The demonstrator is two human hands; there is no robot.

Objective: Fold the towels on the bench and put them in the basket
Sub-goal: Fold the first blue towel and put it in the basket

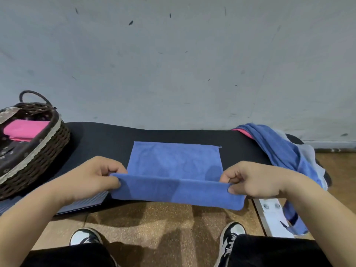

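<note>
A blue towel [174, 160] lies spread on the black bench [107, 139], its near edge lifted and curled back toward me. My left hand [96, 176] pinches the near left corner. My right hand [250, 179] pinches the near right corner. At the left end of the bench stands a dark wicker basket [44, 151] holding a folded pink towel [25, 130]. A heap of unfolded towels [283, 151], blue on top with pink and grey beneath, lies at the bench's right end and hangs over the edge.
A grey wall [173, 64] rises directly behind the bench. Below is a wooden floor [154, 218] with my two shoes [231, 236] on it. A white bench leg [271, 214] stands at the lower right. A striped grey mat [86, 203] lies at the bench's near left edge.
</note>
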